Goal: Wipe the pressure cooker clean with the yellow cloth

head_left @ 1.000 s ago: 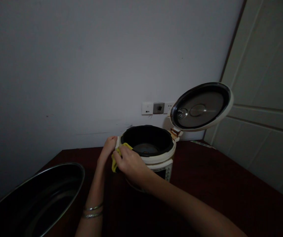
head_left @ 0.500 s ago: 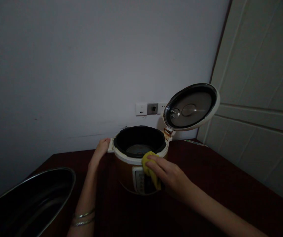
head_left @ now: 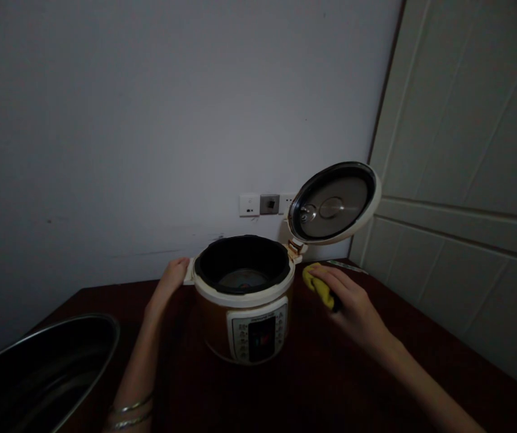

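Observation:
An electric pressure cooker (head_left: pixel 222 319) stands on the dark red table, with a white rim, a brownish body and a control panel at its front. Its round lid (head_left: pixel 336 204) is raised and tilted to the right on its hinge. My left hand (head_left: pixel 174 275) grips the white side handle (head_left: pixel 189 273) at the cooker's left. In my right hand (head_left: pixel 352 300) is a yellow cloth (head_left: pixel 318 285), bunched under the fingers. That hand is just right of the cooker, apart from its body and below the lid.
A large dark basin-like vessel with a shiny rim (head_left: pixel 114 328) is at the lower left. Wall sockets (head_left: pixel 249 205) sit behind the cooker. A pale panelled door or cabinet front (head_left: pixel 457 240) borders the table (head_left: pixel 330 379) on the right. A thin strip (head_left: pixel 346 266) lies near the back edge.
My right hand has moved the cloth from the cooker's front rim out to its right side, uncovering the control panel. My left hand stays on the handle. The view has shifted slightly.

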Action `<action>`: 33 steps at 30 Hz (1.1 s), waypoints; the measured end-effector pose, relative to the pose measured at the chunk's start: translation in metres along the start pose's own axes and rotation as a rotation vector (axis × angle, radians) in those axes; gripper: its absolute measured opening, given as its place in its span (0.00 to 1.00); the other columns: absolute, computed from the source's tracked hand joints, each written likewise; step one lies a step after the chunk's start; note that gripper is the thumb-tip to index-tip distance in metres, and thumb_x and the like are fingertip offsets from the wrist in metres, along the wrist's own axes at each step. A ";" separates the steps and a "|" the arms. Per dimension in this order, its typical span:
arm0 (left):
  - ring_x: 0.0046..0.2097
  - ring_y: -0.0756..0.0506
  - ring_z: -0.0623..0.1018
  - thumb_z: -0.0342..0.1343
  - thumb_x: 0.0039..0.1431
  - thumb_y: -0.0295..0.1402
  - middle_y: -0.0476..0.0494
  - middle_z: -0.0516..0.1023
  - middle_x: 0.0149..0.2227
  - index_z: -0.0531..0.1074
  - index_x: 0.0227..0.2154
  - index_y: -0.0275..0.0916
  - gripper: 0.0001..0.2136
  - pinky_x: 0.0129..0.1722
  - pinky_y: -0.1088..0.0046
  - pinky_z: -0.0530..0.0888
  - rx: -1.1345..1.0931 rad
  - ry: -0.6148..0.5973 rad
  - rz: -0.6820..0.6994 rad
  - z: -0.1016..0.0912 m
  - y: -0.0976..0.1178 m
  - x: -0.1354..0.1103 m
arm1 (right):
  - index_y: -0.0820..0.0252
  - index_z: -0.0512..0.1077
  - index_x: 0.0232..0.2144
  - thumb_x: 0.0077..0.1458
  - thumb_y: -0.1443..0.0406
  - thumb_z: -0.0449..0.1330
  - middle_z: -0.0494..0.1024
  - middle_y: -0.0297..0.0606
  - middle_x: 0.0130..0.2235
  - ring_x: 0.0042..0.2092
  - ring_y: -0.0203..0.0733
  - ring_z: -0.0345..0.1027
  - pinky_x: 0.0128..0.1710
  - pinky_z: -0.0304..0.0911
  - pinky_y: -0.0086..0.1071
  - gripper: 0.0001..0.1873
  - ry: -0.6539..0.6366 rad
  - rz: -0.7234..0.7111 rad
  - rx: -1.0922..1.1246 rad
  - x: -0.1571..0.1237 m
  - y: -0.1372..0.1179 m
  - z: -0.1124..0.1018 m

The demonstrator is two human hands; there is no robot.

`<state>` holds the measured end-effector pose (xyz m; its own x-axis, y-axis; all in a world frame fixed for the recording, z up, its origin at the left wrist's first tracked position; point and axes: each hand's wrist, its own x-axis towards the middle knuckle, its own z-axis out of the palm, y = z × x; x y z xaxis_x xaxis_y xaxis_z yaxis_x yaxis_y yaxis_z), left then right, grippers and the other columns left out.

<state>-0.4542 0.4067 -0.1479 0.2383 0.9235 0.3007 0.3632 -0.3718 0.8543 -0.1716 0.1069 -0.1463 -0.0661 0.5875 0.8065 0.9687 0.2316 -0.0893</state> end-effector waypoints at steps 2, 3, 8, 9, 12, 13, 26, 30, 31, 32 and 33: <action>0.26 0.46 0.67 0.47 0.44 0.39 0.49 0.71 0.20 0.68 0.16 0.39 0.11 0.28 0.72 0.65 -0.002 -0.013 0.013 0.000 -0.002 0.000 | 0.59 0.65 0.53 0.48 0.76 0.52 0.72 0.47 0.50 0.52 0.46 0.67 0.49 0.68 0.41 0.28 0.017 -0.035 0.045 0.007 -0.009 0.003; 0.26 0.46 0.68 0.47 0.44 0.39 0.49 0.71 0.20 0.68 0.16 0.39 0.12 0.28 0.72 0.66 -0.004 -0.017 0.015 0.000 -0.003 0.000 | 0.59 0.66 0.52 0.48 0.76 0.52 0.73 0.47 0.49 0.51 0.45 0.68 0.48 0.68 0.41 0.27 0.023 -0.053 0.059 0.012 -0.013 0.005; 0.27 0.45 0.68 0.46 0.44 0.41 0.48 0.71 0.20 0.69 0.17 0.38 0.13 0.30 0.71 0.67 0.000 0.008 0.031 0.000 -0.004 -0.001 | 0.60 0.65 0.52 0.50 0.74 0.54 0.73 0.47 0.48 0.50 0.46 0.67 0.48 0.67 0.42 0.26 0.078 -0.143 0.062 0.038 -0.020 0.010; 0.27 0.45 0.69 0.46 0.45 0.41 0.48 0.71 0.20 0.69 0.17 0.38 0.13 0.31 0.70 0.67 0.009 0.012 0.032 0.000 -0.003 -0.001 | 0.59 0.64 0.52 0.50 0.74 0.54 0.73 0.47 0.48 0.50 0.47 0.67 0.48 0.67 0.43 0.26 0.095 -0.149 0.061 0.042 -0.020 0.011; 0.28 0.45 0.69 0.44 0.46 0.42 0.48 0.71 0.20 0.68 0.16 0.39 0.14 0.33 0.70 0.67 0.043 0.014 0.031 0.000 -0.001 -0.003 | 0.58 0.65 0.52 0.50 0.73 0.54 0.74 0.46 0.47 0.50 0.48 0.68 0.48 0.66 0.44 0.26 0.125 -0.143 0.071 0.053 -0.018 0.016; 0.28 0.44 0.70 0.44 0.46 0.42 0.47 0.72 0.20 0.67 0.16 0.39 0.14 0.33 0.70 0.67 0.061 0.017 0.036 0.000 0.000 -0.003 | 0.58 0.65 0.52 0.50 0.73 0.55 0.74 0.46 0.47 0.49 0.48 0.68 0.48 0.66 0.45 0.25 0.134 -0.141 0.082 0.056 -0.017 0.018; 0.43 0.39 0.76 0.39 0.59 0.40 0.35 0.79 0.37 0.73 0.33 0.37 0.18 0.42 0.66 0.69 0.384 0.081 0.058 -0.004 0.012 -0.022 | 0.57 0.68 0.47 0.55 0.66 0.57 0.76 0.43 0.44 0.47 0.48 0.70 0.47 0.66 0.44 0.16 0.219 0.017 0.207 0.068 -0.010 0.045; 0.49 0.36 0.73 0.39 0.60 0.37 0.28 0.75 0.43 0.70 0.44 0.31 0.20 0.48 0.59 0.68 0.598 0.288 0.178 -0.007 0.031 -0.035 | 0.57 0.68 0.48 0.56 0.64 0.57 0.76 0.44 0.45 0.47 0.48 0.70 0.47 0.66 0.44 0.16 0.223 0.056 0.242 0.068 -0.008 0.046; 0.50 0.35 0.72 0.40 0.60 0.36 0.28 0.75 0.45 0.70 0.46 0.30 0.20 0.49 0.58 0.67 0.609 0.380 0.235 -0.008 0.040 -0.040 | 0.58 0.68 0.48 0.56 0.63 0.57 0.76 0.44 0.46 0.47 0.48 0.70 0.48 0.66 0.44 0.16 0.221 0.066 0.256 0.068 -0.009 0.045; 0.51 0.36 0.72 0.41 0.59 0.35 0.28 0.74 0.46 0.69 0.47 0.30 0.19 0.51 0.57 0.67 0.588 0.450 0.302 -0.008 0.051 -0.047 | 0.58 0.68 0.49 0.57 0.63 0.57 0.76 0.44 0.46 0.48 0.47 0.70 0.48 0.66 0.43 0.17 0.214 0.079 0.271 0.069 -0.011 0.044; 0.51 0.37 0.71 0.42 0.59 0.35 0.30 0.74 0.46 0.69 0.46 0.32 0.18 0.52 0.58 0.67 0.525 0.491 0.368 -0.006 0.063 -0.054 | 0.57 0.67 0.50 0.58 0.62 0.56 0.75 0.44 0.47 0.48 0.47 0.70 0.48 0.67 0.43 0.17 0.206 0.095 0.288 0.069 -0.013 0.043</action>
<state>-0.4494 0.3334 -0.1076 0.0468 0.6238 0.7801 0.7429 -0.5438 0.3903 -0.1986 0.1779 -0.1146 0.0994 0.4551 0.8849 0.8593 0.4091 -0.3069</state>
